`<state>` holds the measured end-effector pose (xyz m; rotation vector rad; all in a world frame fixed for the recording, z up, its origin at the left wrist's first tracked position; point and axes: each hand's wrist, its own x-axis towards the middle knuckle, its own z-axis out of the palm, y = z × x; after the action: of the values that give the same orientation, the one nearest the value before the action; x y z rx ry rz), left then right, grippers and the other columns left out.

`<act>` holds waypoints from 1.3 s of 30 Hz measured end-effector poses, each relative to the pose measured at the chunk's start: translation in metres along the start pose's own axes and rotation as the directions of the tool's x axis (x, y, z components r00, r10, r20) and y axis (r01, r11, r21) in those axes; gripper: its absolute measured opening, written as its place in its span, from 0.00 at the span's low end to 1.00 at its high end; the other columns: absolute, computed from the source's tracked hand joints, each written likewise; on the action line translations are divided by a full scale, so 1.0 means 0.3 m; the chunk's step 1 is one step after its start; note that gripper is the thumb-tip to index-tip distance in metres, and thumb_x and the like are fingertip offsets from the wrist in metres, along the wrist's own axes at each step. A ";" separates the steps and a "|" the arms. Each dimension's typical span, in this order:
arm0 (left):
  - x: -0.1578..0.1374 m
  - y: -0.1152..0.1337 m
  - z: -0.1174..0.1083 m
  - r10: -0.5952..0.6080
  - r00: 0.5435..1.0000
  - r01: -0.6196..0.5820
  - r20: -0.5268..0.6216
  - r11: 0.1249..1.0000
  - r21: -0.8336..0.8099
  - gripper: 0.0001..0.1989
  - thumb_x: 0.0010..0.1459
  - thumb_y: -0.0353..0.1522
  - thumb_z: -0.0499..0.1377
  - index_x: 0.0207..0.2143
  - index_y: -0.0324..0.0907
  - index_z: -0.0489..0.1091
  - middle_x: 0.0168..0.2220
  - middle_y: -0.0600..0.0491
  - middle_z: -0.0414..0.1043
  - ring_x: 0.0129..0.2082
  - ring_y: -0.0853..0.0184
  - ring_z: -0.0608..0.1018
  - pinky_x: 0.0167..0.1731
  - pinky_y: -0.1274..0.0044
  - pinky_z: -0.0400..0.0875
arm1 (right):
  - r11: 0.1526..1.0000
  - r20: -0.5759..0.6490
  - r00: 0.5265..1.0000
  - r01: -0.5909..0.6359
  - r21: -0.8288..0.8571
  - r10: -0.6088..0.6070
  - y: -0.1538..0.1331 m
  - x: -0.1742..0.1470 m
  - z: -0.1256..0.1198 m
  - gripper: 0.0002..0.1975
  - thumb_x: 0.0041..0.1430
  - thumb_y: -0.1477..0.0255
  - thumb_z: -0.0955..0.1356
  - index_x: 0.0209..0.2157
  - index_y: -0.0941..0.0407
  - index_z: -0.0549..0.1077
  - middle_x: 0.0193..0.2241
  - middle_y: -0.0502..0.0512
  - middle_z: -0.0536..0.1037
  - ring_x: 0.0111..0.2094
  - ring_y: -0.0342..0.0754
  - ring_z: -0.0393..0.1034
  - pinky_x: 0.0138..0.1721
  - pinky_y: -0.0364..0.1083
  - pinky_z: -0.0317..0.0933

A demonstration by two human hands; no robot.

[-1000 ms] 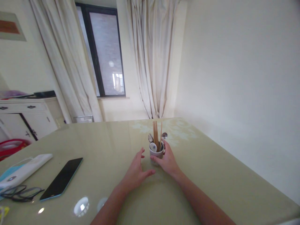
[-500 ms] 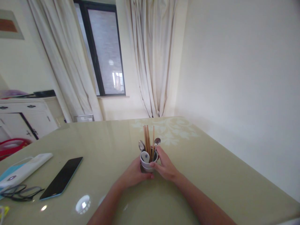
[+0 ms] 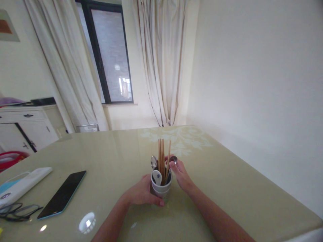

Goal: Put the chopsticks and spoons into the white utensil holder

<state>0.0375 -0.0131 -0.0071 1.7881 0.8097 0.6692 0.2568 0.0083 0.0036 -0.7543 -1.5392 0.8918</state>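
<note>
From my remote seat I have the left hand [image 3: 140,193] curled around the left side of the white cup [image 3: 161,191], its fingers gripping the wall with the thumb across the near side. The cup stands upright at the middle of the tabletop [image 3: 227,201], holding wooden chopsticks [image 3: 162,158], a white spoon [image 3: 157,177] and, at left, a metal spoon [image 3: 153,162]. My right hand [image 3: 182,174] is at the cup's right, fingers bent about the round-bowled metal spoon [image 3: 174,159]; I can't tell whether they pinch it. Well to the left lies a dark phone [image 3: 63,195], near the glasses [image 3: 20,211].
</note>
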 end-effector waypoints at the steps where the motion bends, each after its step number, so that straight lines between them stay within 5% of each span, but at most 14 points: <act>1: -0.001 0.005 0.002 0.001 1.000 -0.001 0.023 1.000 0.000 0.43 0.38 0.42 0.81 0.57 0.45 0.76 0.57 0.44 0.79 0.61 0.44 0.74 0.67 0.57 0.62 | 1.000 -0.010 1.000 -0.009 0.022 0.010 -0.008 0.005 -0.006 0.34 0.64 0.39 0.66 0.44 0.56 0.80 0.35 0.56 0.78 0.38 0.53 0.71 0.41 0.48 0.65; 6: -0.012 0.055 0.000 0.026 0.991 -0.009 0.134 0.992 -0.124 0.50 0.40 0.44 0.80 0.65 0.45 0.69 0.64 0.42 0.73 0.65 0.43 0.71 0.70 0.54 0.58 | 0.992 -0.040 0.998 -0.034 0.118 0.039 -0.046 0.020 -0.017 0.25 0.63 0.45 0.72 0.38 0.55 0.82 0.31 0.52 0.76 0.34 0.50 0.67 0.39 0.46 0.62; 11: -0.029 0.071 -0.015 0.110 0.991 -0.076 0.074 0.930 -0.360 0.57 0.43 0.46 0.80 0.72 0.48 0.59 0.73 0.41 0.60 0.74 0.42 0.59 0.74 0.53 0.47 | 0.980 0.008 0.996 -0.092 0.178 0.092 -0.034 0.011 0.011 0.21 0.62 0.51 0.75 0.32 0.56 0.79 0.29 0.50 0.74 0.33 0.48 0.67 0.38 0.46 0.61; 17: -0.023 0.092 0.011 0.081 0.959 -0.220 -0.271 0.816 -0.534 0.32 0.65 0.55 0.59 0.64 0.48 0.71 0.67 0.43 0.71 0.70 0.49 0.68 0.72 0.55 0.52 | 0.958 0.060 0.983 -0.181 0.224 0.172 -0.021 -0.002 0.042 0.25 0.58 0.49 0.76 0.25 0.56 0.74 0.25 0.48 0.70 0.29 0.46 0.65 0.36 0.46 0.61; 22: 0.027 0.207 -0.012 -0.026 0.895 -0.199 -0.445 0.870 -0.451 0.30 0.60 0.52 0.67 0.58 0.44 0.76 0.58 0.43 0.81 0.60 0.50 0.79 0.66 0.59 0.65 | 0.956 0.084 0.982 -0.181 0.229 0.166 -0.030 -0.003 0.043 0.22 0.57 0.52 0.78 0.26 0.56 0.76 0.24 0.49 0.73 0.30 0.48 0.69 0.39 0.48 0.65; 28: 0.117 0.348 -0.059 -0.073 0.932 -0.014 -0.355 0.971 -0.237 0.29 0.53 0.52 0.71 0.49 0.42 0.80 0.44 0.45 0.87 0.46 0.55 0.86 0.51 0.65 0.78 | 0.965 0.060 0.989 -0.147 0.216 0.137 -0.032 0.003 0.047 0.21 0.54 0.52 0.79 0.24 0.56 0.79 0.26 0.51 0.77 0.31 0.50 0.71 0.39 0.49 0.67; 34: 0.126 0.369 -0.063 -0.164 0.905 0.072 -0.393 0.969 -0.237 0.25 0.48 0.51 0.74 0.38 0.39 0.83 0.37 0.45 0.87 0.36 0.58 0.86 0.42 0.69 0.81 | 0.963 0.151 0.978 -0.173 0.205 0.143 -0.040 -0.001 0.047 0.23 0.53 0.49 0.78 0.31 0.57 0.85 0.30 0.55 0.82 0.39 0.56 0.76 0.44 0.53 0.70; 39: 0.116 0.374 -0.067 -0.114 0.923 0.044 -0.368 0.980 -0.193 0.31 0.54 0.57 0.68 0.44 0.40 0.81 0.40 0.45 0.87 0.40 0.57 0.86 0.45 0.68 0.80 | 0.973 0.105 0.988 -0.135 0.186 0.117 -0.044 0.000 0.054 0.24 0.54 0.49 0.78 0.33 0.58 0.86 0.30 0.55 0.82 0.38 0.56 0.75 0.42 0.52 0.70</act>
<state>0.0683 -0.0032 0.1075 1.4714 1.0372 1.0204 0.2410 -0.0004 0.0139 -0.6830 -1.4729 1.1679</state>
